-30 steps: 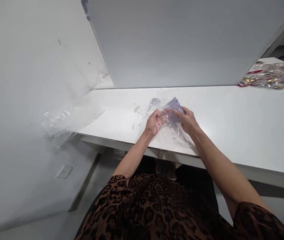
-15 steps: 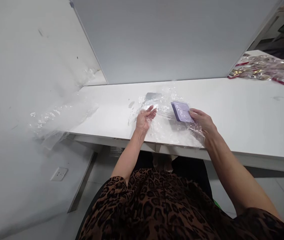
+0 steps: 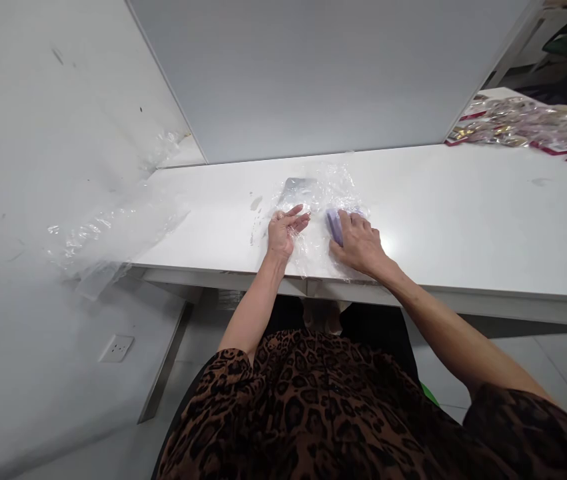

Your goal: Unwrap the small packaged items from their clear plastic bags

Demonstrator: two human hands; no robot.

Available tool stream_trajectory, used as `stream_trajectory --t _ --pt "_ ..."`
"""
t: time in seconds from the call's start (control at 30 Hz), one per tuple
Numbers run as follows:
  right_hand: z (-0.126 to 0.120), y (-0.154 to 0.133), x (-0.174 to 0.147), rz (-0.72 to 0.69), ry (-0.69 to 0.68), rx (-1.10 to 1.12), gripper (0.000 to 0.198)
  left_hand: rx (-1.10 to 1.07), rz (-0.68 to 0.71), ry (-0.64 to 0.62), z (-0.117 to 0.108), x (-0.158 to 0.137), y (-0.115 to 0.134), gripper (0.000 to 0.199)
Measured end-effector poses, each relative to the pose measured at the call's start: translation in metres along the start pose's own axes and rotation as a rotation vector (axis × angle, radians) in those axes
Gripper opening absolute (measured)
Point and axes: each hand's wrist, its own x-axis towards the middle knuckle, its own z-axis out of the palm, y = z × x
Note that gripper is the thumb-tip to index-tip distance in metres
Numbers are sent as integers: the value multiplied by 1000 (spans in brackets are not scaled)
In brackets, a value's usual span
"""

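Note:
My right hand [image 3: 362, 244] is wrapped over a small flat purple packet [image 3: 334, 225], its fingers across the top and its thumb on the near side. Most of the packet is hidden under the hand. A crinkled clear plastic bag [image 3: 340, 180] lies spread on the table around and between both hands. To the left, my left hand [image 3: 282, 233] is palm up with curled fingers, the thumb and forefinger closed on the plastic. Beyond it, a flat grey piece [image 3: 297, 189] shows through or beside the film.
Loose clear plastic [image 3: 113, 227] hangs over the left end of the white table [image 3: 438, 220]. A grey panel [image 3: 323, 73] stands along the back edge. Several bagged items with red-edged cards [image 3: 528, 123] lie at the far right. A wall socket [image 3: 116, 348] is at lower left.
My right hand has moved left and turned palm down over the purple packet, which has come closer to my left hand. My left hand has barely moved.

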Motion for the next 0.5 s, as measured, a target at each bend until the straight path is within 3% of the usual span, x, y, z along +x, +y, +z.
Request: stream_trajectory --t 0.1,0.23,0.43,0.5 --pt "1 10 2 22 14 29 86 -11 28 9 0 0 -1 40" --pt "-9 43 -7 93 164 254 89 -33 48 18 -1 0 -1 37" --pt "-19 93 -22 354 471 1026 40 -54 43 94 -2 2 1 36" --pt "-19 108 -26 452 518 1229 39 -57 54 129 -2 3 1 37"
